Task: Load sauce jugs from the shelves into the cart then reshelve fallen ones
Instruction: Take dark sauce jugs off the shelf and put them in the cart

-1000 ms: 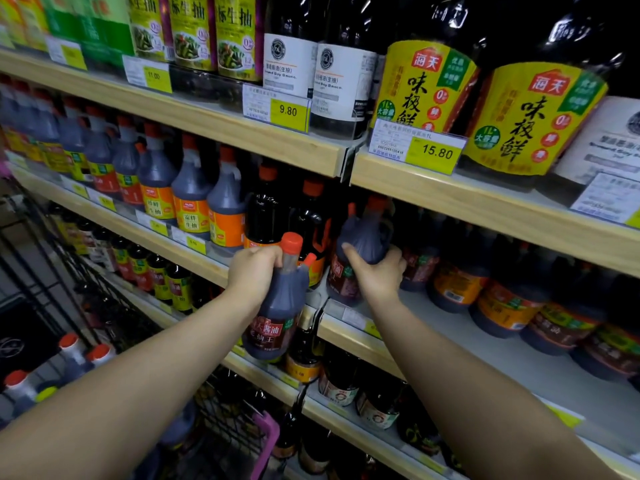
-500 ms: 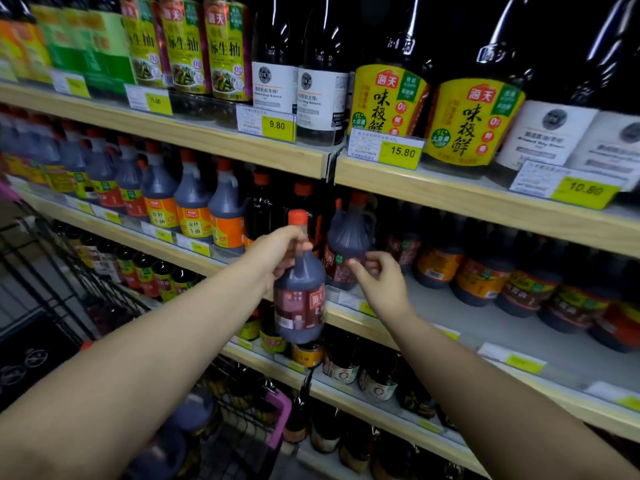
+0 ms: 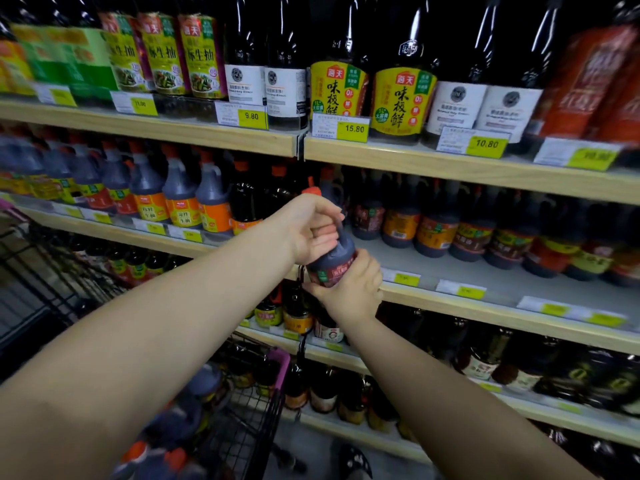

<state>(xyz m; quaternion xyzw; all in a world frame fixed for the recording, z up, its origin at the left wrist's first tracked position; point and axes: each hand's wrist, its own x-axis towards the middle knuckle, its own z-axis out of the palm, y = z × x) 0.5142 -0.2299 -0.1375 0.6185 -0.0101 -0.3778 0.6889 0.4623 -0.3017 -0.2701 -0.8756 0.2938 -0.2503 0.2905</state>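
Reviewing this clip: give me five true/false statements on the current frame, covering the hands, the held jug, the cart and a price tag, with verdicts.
1. Both hands are on one sauce jug. True.
2. The right hand grips the jug's neck. False: the left hand holds the neck, and the right hand wraps the base.
3. The held jug's cap is green. False: it is red.
4. The cart at lower left holds red-capped jugs. True.
5. The price tag below the yellow-labelled bottles reads 15.80. True.
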